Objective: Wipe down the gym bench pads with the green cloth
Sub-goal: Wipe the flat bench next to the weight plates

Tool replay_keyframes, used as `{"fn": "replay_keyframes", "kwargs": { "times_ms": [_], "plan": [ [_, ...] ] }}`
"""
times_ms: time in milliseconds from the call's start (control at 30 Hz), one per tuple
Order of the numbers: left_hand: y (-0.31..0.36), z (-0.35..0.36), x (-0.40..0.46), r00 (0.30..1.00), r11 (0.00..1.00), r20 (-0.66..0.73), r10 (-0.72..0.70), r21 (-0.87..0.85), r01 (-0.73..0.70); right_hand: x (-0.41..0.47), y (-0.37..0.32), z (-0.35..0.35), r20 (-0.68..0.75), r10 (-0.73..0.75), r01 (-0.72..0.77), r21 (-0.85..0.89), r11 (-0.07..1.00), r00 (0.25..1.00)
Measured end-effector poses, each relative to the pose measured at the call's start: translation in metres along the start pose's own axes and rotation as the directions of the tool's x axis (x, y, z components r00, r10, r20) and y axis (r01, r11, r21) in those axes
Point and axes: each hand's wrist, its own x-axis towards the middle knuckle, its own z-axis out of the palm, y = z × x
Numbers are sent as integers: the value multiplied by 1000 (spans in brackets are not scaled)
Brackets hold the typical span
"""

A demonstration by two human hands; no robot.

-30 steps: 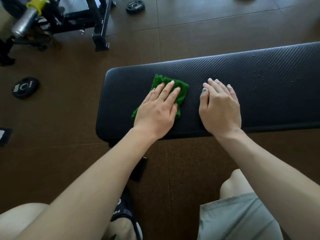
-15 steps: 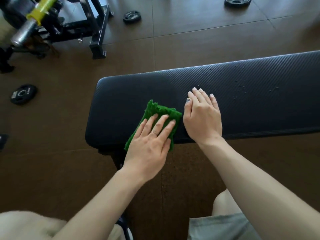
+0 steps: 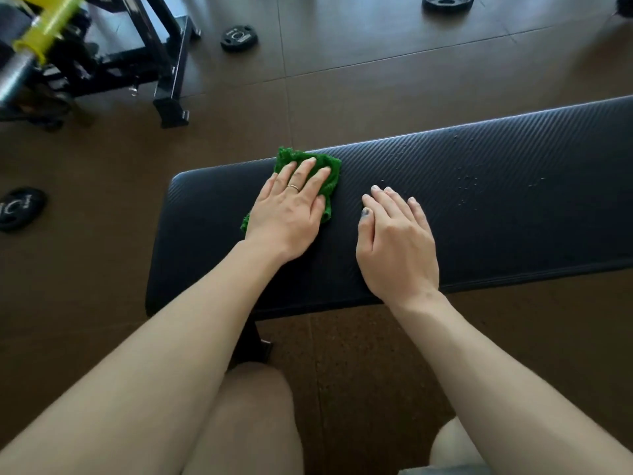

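While our left hand [image 3: 289, 212] lies flat on the green cloth [image 3: 325, 173], its fingers [image 3: 301, 173] are straight and spread, pressing the cloth onto the bench pad [image 3: 212, 234] rather than curling round it. We see the cloth at the pad's far edge, toward 11 o'clock from the middle of the view, with folds showing beyond our fingertips and by the thumb. Our right hand [image 3: 397, 241] rests palm down on the pad just beside the cloth, at 3 o'clock from it, fingers straight and close together, holding nothing. Small droplets [image 3: 467, 183] dot the ribbed surface at 2 o'clock from that hand. On the brown floor [image 3: 342, 97] we see a weight plate [image 3: 238, 36] at 12 o'clock, another [image 3: 17, 209] at 9 o'clock, and a black rack [image 3: 164, 73] with a yellow-sleeved bar [image 3: 51, 25] at 10 o'clock.
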Motion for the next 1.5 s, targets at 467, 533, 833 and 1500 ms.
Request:
{"fn": "replay_keyframes", "kwargs": {
  "times_ms": [467, 533, 833, 1500],
  "plan": [
    [-28, -3, -45, 956, 957, 32, 291, 5, -291, 1, -4, -3, 31, 26, -25, -51, 998, 999],
    [-34, -3, -10, 945, 945, 16, 328, 12, -328, 3, -6, -3, 27, 32, -31, -46, 998, 999],
    [-26, -17, 94, 981, 980, 45, 188, -73, -184, 3, -4, -4, 14, 62, -61, -55, 997, 998],
    [-17, -22, 110, 996, 999, 84, 28, -24, -26, 4, -9, -1, -50, 91, -95, -78, 992, 995]
  ]
}}
